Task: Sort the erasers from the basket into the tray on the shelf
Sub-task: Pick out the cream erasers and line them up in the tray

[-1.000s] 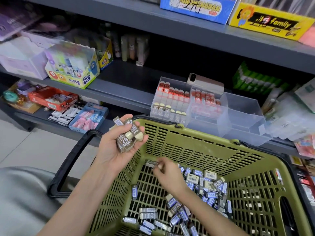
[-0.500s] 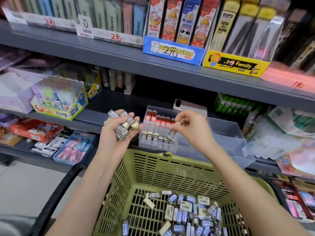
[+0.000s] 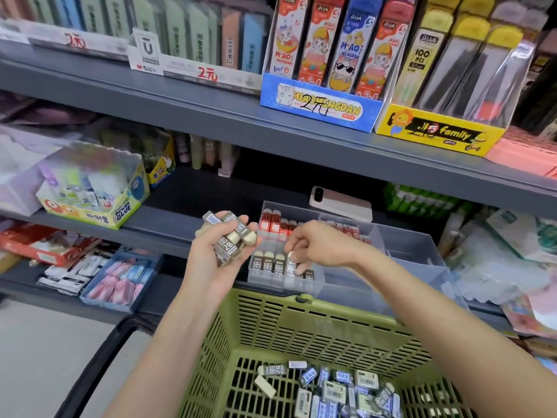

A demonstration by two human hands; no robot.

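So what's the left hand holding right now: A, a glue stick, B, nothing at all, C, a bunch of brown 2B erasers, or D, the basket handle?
C: the left hand grips a handful of brown-sleeved 2B erasers, held up above the green basket.

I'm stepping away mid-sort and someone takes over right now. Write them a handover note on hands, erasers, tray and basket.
Left hand grips a bunch of brown-sleeved 2B erasers.
Right hand pinches one brown-sleeved eraser at the front row of the clear plastic tray on the shelf.
Done: front row holds several brown erasers, back row red-sleeved ones.
To do: seat this one, empty the bunch, then the many loose erasers in the green plastic basket.
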